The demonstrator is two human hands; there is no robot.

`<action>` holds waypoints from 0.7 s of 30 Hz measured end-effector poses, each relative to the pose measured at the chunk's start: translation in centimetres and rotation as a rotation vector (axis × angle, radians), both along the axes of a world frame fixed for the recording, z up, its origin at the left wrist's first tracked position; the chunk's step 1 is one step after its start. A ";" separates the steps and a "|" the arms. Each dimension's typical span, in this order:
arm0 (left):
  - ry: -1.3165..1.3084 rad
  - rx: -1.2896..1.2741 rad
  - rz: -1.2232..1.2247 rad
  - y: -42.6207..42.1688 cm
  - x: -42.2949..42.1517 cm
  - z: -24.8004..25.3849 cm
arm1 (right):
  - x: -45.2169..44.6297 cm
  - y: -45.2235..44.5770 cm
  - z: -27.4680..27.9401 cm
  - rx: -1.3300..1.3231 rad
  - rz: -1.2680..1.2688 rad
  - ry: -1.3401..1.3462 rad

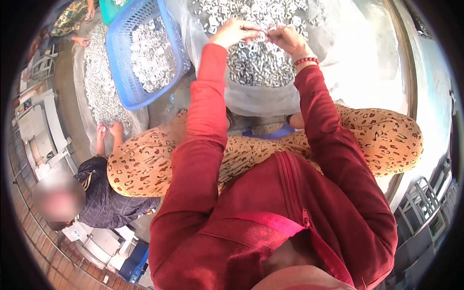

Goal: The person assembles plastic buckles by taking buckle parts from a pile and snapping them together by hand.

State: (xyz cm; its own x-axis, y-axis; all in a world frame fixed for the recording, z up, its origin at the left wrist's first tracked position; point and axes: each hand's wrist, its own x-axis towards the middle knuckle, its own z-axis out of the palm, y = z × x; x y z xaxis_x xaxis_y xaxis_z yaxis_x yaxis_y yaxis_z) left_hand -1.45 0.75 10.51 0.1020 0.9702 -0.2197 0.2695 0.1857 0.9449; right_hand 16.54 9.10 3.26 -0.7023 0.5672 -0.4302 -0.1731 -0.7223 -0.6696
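My left hand and my right hand meet over a pile of small parts, thumbs and fingertips pinched close together. Between them is a small silver metal piece, shaped like a buckle or link; its exact kind is too small to tell. Both hands appear to grip it from opposite sides. Below them, short grey metal cylinders lie heaped on a clear plastic sheet. Paler, looped metal pieces are spread beyond my hands. A red bead bracelet circles my right wrist.
A blue plastic basket of pale metal pieces stands to my left. Past it, a long heap of similar parts lies on plastic. One co-worker sits at my left; other people's hands show at the upper left. My crossed legs border the sheet.
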 end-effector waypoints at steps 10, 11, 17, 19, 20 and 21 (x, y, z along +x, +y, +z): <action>-0.696 -0.421 0.350 -2.9 -0.9 -6.1 | 4.1 2.4 2.6 0.067 0.093 0.056; -0.280 -0.486 0.419 -2.6 0.5 -6.4 | 3.7 1.9 1.9 0.079 0.109 -0.086; 0.767 -0.051 0.409 -3.0 4.0 -12.8 | 0.8 -3.5 -6.3 1.134 0.126 -0.951; 0.572 -0.094 0.413 -3.1 3.3 -10.5 | 0.5 -4.3 -5.4 1.083 0.202 -1.058; 0.464 -0.005 0.464 -3.0 2.2 -10.5 | 0.6 -3.9 -5.6 1.025 0.147 -0.967; 0.008 -0.188 0.560 -2.8 1.1 -10.4 | 1.1 -3.3 -5.7 0.966 0.093 -0.878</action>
